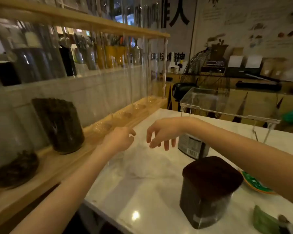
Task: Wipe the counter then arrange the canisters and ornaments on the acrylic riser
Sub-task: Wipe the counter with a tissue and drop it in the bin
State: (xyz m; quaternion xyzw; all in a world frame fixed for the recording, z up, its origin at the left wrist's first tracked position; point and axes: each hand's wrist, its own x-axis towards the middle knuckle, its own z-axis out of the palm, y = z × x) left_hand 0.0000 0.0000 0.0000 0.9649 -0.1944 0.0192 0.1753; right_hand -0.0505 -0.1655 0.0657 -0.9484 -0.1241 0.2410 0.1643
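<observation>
Here the white marble bench (142, 186) fills the lower middle of the frame, its glossy veined top bare across a broad stretch in the centre. Its near-left edge runs diagonally from the bottom centre up along a pale wooden rack (46, 168), and its far edge ends at the right middle.

Both hands hover over that bare stretch, just apart from each other. The left hand (120, 138), centre of the frame, is loosely curled with fingertips pinched near together and grasps nothing. The right hand (161, 133) droops from the wrist with fingers spread and released, also empty.

Two canisters stand on the bench. A square dark canister (205, 193) with a rounded brown lid is at lower right, and a metallic canister (192, 146) with a printed label stands behind it, partly hidden by the right forearm. One clear acrylic riser (230, 107) stands on thin legs at the far right edge, with nothing visible on top of it.

Two glass jars of dark leaves rest on the wooden rack at left: a tall cylinder (61, 125) and a lower one (15, 169). A green patterned dish (254, 183) peeks from under the right arm, and something green (264, 220), blurred, lies at the bottom right corner.
</observation>
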